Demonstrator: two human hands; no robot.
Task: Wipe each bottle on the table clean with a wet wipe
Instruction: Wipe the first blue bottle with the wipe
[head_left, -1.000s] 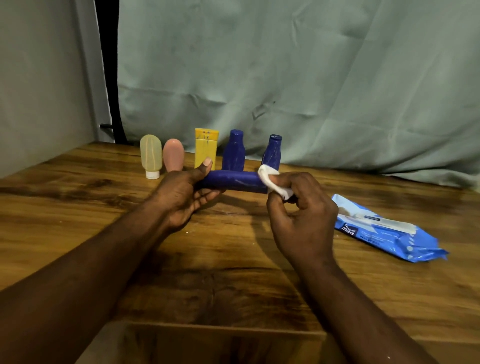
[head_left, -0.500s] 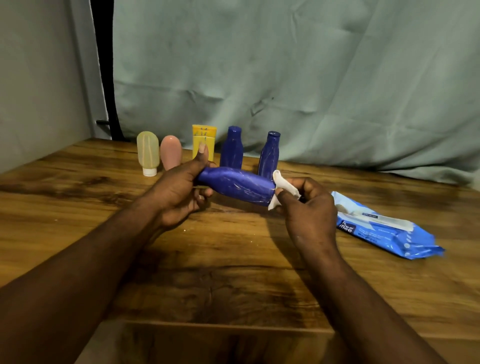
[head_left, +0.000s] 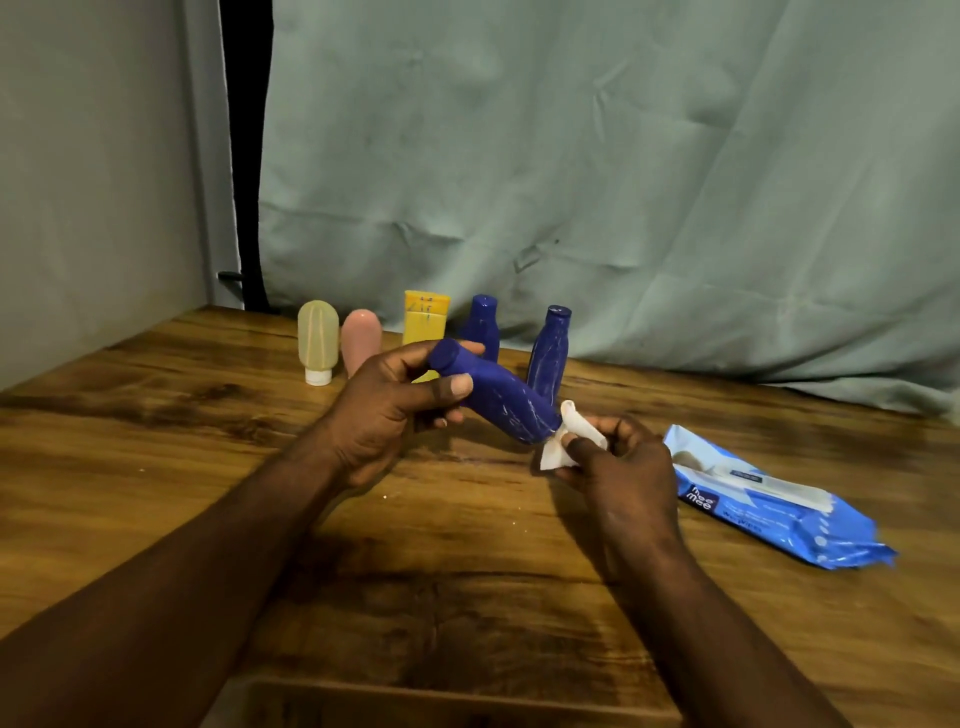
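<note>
My left hand (head_left: 384, 415) grips a dark blue bottle (head_left: 498, 397) by its cap end, and the bottle tilts down to the right above the table. My right hand (head_left: 618, 462) pinches a crumpled white wet wipe (head_left: 563, 434) against the bottle's bottom end. Behind them, in a row by the curtain, stand a pale yellow bottle (head_left: 318, 340), a pink bottle (head_left: 360, 340), a yellow tube (head_left: 426, 317) and two more dark blue bottles (head_left: 482, 322) (head_left: 549, 348).
A blue pack of wet wipes (head_left: 769, 501) lies on the wooden table (head_left: 156, 441) to the right of my right hand. A grey-green curtain (head_left: 623, 182) hangs right behind the bottle row. A wall stands at the left.
The held bottle has tilted from level to sloping down to the right. The wipe has slid from its middle to its bottom end. My left thumb now lies across the bottle's neck.
</note>
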